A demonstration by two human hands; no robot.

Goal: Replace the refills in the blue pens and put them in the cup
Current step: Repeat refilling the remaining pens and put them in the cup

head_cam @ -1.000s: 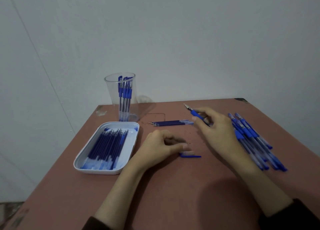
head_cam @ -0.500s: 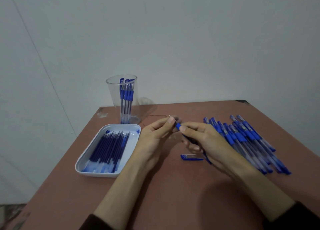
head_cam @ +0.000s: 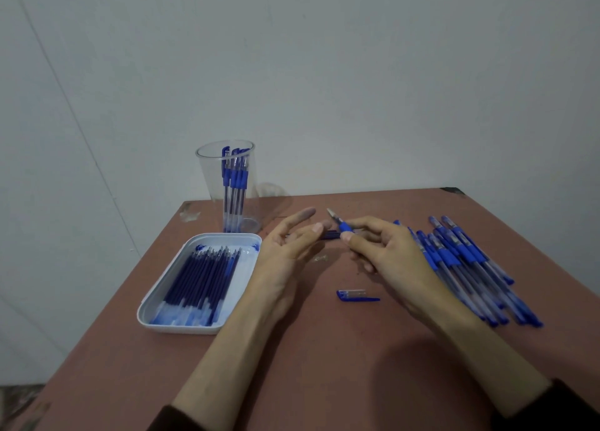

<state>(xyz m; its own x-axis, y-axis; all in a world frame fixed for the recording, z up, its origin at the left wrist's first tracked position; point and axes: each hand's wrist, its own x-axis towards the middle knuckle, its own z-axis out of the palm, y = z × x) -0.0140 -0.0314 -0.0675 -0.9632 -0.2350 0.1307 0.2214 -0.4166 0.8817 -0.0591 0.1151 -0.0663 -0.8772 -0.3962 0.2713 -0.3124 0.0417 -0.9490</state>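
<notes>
Head view: right hand [head_cam: 386, 252] grip clamped on 1 uncapped blue pen [head_cam: 344, 227], tip pointing up-left, above the table [head_cam: 324, 365]; left hand [head_cam: 285, 245] grip apart, fingers loose, just beside the tip, holding nothing; pen cap [head_cam: 355, 296] on the table; clear cup [head_cam: 227, 184] holds several pens; refill tray [head_cam: 201, 281] left; pen pile [head_cam: 461, 262] right. Step judged: opening the pen; next, the left hand should pinch the nose and unscrew it.

The left sleeve [head_cam: 177, 419] and the right sleeve [head_cam: 560, 404] are both of dark, plain cloth.
</notes>
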